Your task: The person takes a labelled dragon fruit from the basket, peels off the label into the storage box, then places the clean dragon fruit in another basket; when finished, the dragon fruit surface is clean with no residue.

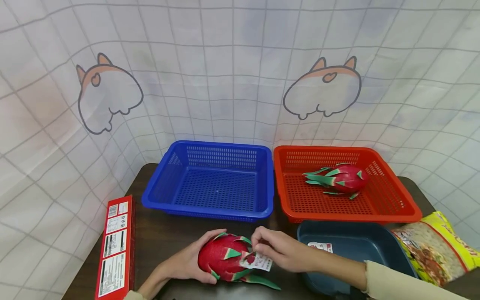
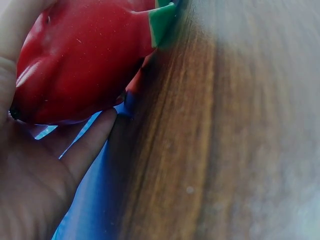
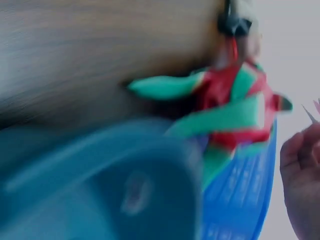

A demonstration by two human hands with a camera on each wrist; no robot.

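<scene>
A red dragon fruit point(image 1: 215, 255) with green scales lies on the dark wooden table in front of the blue basket. My left hand point(image 1: 187, 260) grips its rounded left end, thumb and fingers spread around it; in the left wrist view its smooth skin point(image 2: 85, 60) sits against the palm. Over the fruit's leafy right end, my right hand point(image 1: 279, 250) pinches something thin with thumb and forefinger. A white printed label point(image 1: 262, 262) shows just under those fingertips. How the label joins the fruit is too small to tell. The right wrist view is blurred.
Behind the hands stand a blue basket point(image 1: 221, 211) and a red basket point(image 1: 348, 217), the latter with another dragon fruit point(image 1: 348, 179). A dark teal bin point(image 1: 360, 241) holding a white label point(image 1: 320, 246) sits under the right forearm. A red box point(image 1: 115, 246) lies left, a yellow food bag point(image 1: 436, 246) right.
</scene>
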